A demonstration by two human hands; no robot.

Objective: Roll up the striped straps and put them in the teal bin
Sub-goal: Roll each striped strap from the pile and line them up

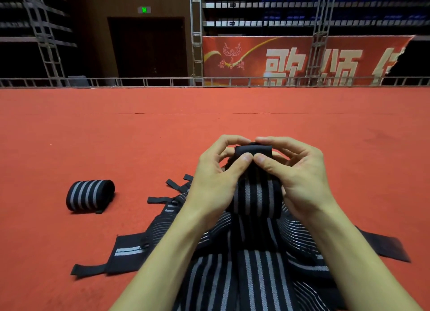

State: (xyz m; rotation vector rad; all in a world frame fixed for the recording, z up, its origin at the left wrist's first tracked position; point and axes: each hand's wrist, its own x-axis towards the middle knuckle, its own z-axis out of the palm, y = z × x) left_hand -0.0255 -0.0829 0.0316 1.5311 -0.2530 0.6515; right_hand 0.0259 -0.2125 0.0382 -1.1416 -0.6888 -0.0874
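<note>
Both hands hold one black strap with grey stripes [254, 194] up in front of me. My left hand [216, 173] and my right hand [295, 171] pinch its folded black top end between thumbs and fingers, thumbs meeting at the middle. The strap hangs down from them onto a pile of loose striped straps [256, 264] on the red carpet. One rolled-up striped strap [90, 195] lies on the carpet to the left, apart from the pile. No teal bin is in view.
Red carpet [209, 119] stretches ahead to a low metal rail [162, 81]. Behind it stand a red banner [302, 61], metal trusses, dark doors and tiers of blue seats.
</note>
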